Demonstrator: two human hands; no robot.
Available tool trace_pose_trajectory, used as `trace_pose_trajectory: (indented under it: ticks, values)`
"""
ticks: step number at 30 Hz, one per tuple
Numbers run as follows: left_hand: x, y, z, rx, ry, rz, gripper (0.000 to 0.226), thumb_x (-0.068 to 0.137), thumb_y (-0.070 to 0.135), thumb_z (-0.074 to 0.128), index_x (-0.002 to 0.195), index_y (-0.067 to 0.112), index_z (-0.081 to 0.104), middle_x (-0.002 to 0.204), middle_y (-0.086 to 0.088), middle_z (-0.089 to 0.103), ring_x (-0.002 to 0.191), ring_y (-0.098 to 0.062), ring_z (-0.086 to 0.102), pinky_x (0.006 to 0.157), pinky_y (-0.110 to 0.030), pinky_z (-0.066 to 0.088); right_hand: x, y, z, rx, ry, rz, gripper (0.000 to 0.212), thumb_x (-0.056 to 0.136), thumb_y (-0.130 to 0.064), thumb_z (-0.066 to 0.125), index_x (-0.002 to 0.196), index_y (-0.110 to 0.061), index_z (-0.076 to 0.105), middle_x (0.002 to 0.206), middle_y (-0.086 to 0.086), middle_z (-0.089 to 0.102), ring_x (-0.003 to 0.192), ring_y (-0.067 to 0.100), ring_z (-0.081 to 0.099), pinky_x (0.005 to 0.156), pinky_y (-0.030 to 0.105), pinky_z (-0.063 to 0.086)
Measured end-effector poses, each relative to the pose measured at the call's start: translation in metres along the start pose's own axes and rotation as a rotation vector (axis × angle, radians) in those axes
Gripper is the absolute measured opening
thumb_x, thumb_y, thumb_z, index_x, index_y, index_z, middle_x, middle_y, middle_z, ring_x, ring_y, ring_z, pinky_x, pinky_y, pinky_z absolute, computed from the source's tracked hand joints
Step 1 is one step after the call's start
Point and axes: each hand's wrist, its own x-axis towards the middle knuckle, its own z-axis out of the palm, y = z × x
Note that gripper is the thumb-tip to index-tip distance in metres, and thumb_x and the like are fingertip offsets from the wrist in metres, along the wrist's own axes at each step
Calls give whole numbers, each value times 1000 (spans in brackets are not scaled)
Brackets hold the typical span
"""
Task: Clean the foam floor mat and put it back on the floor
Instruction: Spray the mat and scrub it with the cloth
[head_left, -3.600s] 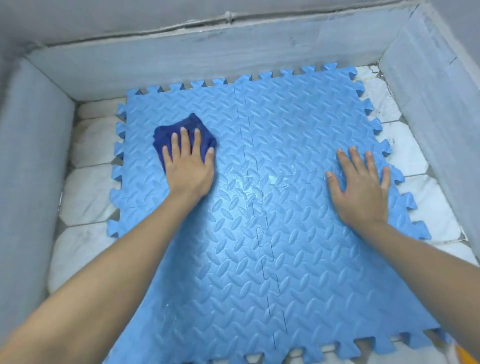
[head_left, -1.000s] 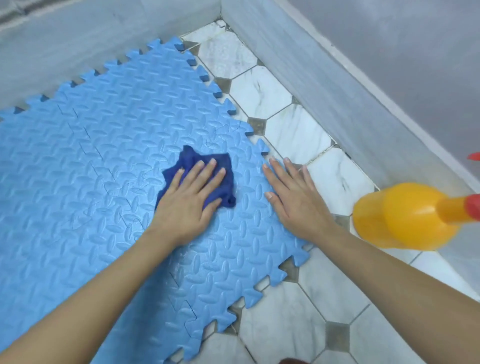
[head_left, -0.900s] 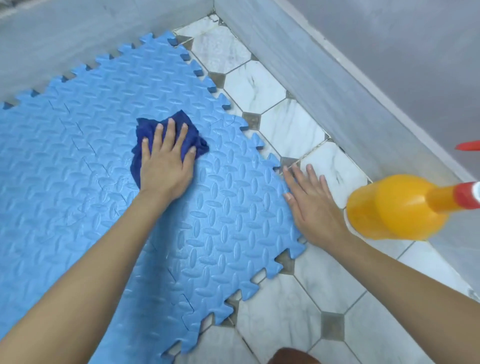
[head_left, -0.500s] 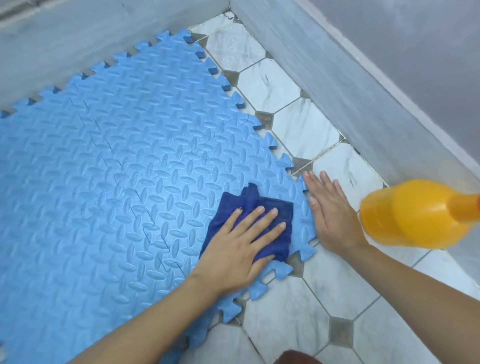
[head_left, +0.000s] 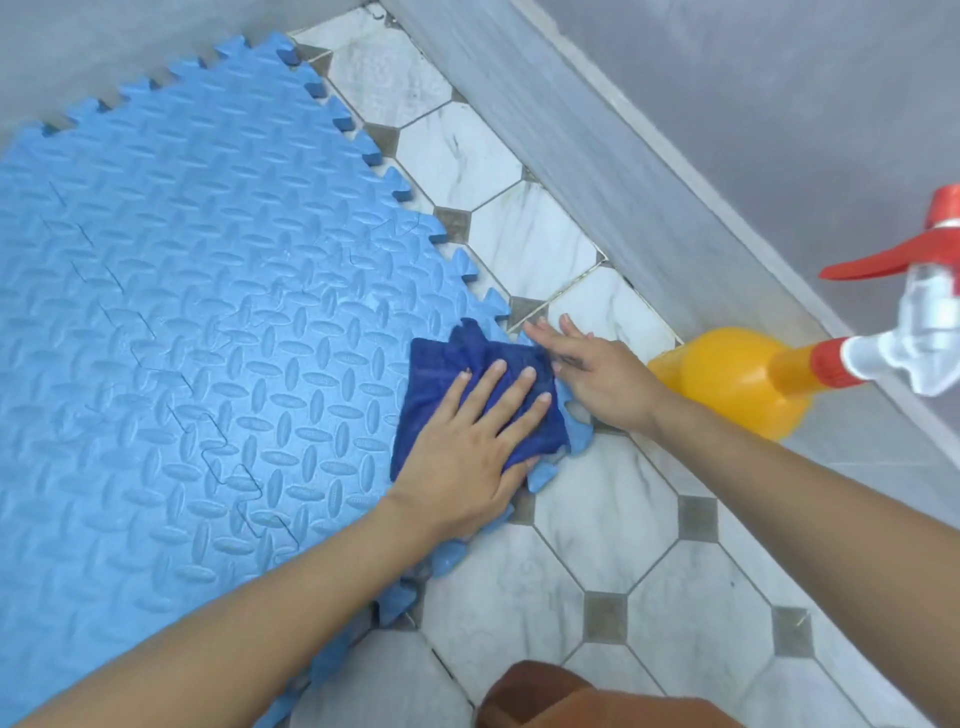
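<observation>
A light blue foam floor mat (head_left: 218, 322) with a raised oval pattern and toothed edges lies flat on the tiled floor. A dark blue cloth (head_left: 447, 384) sits on its right edge. My left hand (head_left: 467, 447) presses flat on the cloth, fingers spread. My right hand (head_left: 597, 374) rests palm down beside it, fingers apart, touching the mat's edge teeth and the tile; it holds nothing.
A yellow spray bottle (head_left: 737, 379) with a red and white trigger head (head_left: 924, 312) stands on the floor right of my right hand. White marble tiles (head_left: 613, 519) with grey insets meet grey walls (head_left: 623, 171). A brown knee (head_left: 545, 696) shows at the bottom edge.
My left hand has slid the cloth along the mat's right edge, a little farther from me. My right hand stays flat at the mat's edge beside it.
</observation>
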Motion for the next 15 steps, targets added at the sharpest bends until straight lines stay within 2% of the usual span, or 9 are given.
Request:
trace_pose_trajectory:
  ticks: [3,5,7,9,12,15]
  values:
    - [-11,26,6,30,-62,185,61,92,44,33,147,18,36,155,-6,30,143,-30,27,115,-48,15,-1,1,1,-50,-3,0,56,102,1,36,150,-27,35,159,-8,27,151,11,6,113,16,-1]
    - [-18,22,7,36,-66,190,61,91,44,33,146,17,38,155,-5,32,142,-26,30,114,-46,17,-2,0,1,-53,-1,3,56,102,-1,37,151,-27,34,159,-7,27,151,11,7,114,18,0]
    - [-21,3,5,-4,-16,32,61,90,44,36,145,16,41,153,-5,34,140,-24,35,113,-43,20,-3,-1,1,-79,-1,1,54,103,-4,37,152,-26,31,160,-6,25,152,13,6,115,19,2]
    - [-24,-30,2,-35,59,-202,61,91,42,35,144,11,41,152,-9,35,139,-27,36,112,-45,21,-5,-2,4,-131,1,-6,54,105,-6,34,154,-25,25,162,-5,20,152,16,4,118,24,2]
    - [-42,-84,-7,-48,125,-516,61,94,42,30,146,10,36,154,-12,32,141,-30,31,113,-48,19,-12,-4,10,-191,-6,-9,58,104,-2,26,156,-24,15,165,-3,13,152,18,1,121,31,4]
    - [-76,-104,-13,-61,141,-622,62,94,43,28,146,9,35,154,-15,31,141,-34,28,114,-48,16,-17,-2,12,-233,1,-22,62,102,2,26,157,-24,11,165,-1,10,153,20,0,123,34,6]
